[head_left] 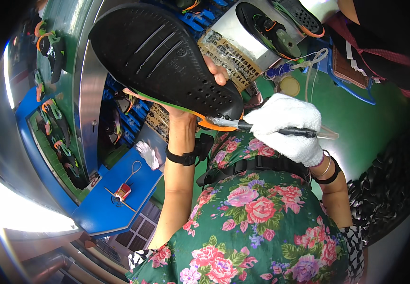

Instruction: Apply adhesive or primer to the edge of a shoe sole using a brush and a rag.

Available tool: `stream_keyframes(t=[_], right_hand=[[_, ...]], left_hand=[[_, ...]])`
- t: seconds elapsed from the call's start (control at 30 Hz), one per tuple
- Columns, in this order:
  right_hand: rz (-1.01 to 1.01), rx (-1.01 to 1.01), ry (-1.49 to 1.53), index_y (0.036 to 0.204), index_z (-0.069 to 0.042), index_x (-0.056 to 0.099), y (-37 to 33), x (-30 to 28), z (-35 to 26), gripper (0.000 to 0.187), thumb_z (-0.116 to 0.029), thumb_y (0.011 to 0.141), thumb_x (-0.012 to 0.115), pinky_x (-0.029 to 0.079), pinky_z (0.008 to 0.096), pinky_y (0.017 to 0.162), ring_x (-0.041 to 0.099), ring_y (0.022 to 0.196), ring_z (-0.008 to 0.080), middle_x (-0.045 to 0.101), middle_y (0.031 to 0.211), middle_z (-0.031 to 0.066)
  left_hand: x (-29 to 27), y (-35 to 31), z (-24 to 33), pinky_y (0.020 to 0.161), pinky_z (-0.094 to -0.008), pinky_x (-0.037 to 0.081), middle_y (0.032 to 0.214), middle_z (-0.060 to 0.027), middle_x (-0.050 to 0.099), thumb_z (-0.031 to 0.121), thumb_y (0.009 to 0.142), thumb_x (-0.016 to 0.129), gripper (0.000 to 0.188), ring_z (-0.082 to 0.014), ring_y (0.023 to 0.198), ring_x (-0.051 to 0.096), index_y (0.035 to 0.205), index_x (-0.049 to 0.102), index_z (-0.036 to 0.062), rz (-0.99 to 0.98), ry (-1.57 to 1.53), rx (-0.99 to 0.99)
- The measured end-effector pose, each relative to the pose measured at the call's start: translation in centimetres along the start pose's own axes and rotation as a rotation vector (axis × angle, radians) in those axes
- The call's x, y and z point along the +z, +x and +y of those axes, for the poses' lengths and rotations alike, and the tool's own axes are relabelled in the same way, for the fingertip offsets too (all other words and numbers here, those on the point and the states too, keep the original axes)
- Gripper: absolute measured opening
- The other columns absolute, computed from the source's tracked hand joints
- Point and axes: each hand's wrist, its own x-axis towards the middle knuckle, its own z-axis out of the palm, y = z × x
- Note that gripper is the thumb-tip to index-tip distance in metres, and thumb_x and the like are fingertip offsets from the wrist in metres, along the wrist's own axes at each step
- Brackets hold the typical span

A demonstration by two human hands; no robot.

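A large black shoe footbed with grooves and rows of small holes is tilted up in front of me. My left hand is bare and wrapped round it, its fingertips curling over the right edge. Green and orange strips show along the footbed's lower edge. My right hand, in a white knitted glove, is closed around a black-handled pen-like tool with clear tubing at its rear. The tool's pale tip meets the footbed's narrow end, beside the orange strip; exact contact is hard to make out.
More black shoe parts lie on a metal surface at the top. A green belt with strap pieces runs along the left. On a blue shelf lie a white glove and a small red object. Many black pieces are heaped at right.
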Motion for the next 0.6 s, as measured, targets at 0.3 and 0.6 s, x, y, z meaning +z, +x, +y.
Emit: stream_keyframes(t=[0.3,0.6], right_hand=[[0.055,0.066,0.071,0.083,-0.001,0.077,0.4,0.6,-0.2,0.014,0.002,0.071,0.08,0.056,0.0373,0.069,0.073,0.078,0.0274,0.078,0.091,0.0142],[0.065,0.02,0.159,0.082,-0.004,0.077,0.9,0.5,0.0,0.013,0.002,0.071,0.08,0.056,0.0372,0.071,0.073,0.078,0.0276,0.078,0.092,0.0156]], left_hand=[[-0.6,0.3,-0.4,0.083,-0.0461,0.045,0.106,-0.0151,0.065,0.077,0.087,0.06,0.084,-0.0289,0.087,0.067,0.118,0.061,-0.0009,-0.045,-0.001,0.003],[-1.4,0.6,-0.5,0.085,-0.0453,0.047,0.109,-0.018,0.067,0.08,0.085,0.06,0.089,-0.0301,0.09,0.067,0.123,0.061,-0.0003,-0.046,-0.023,-0.024]])
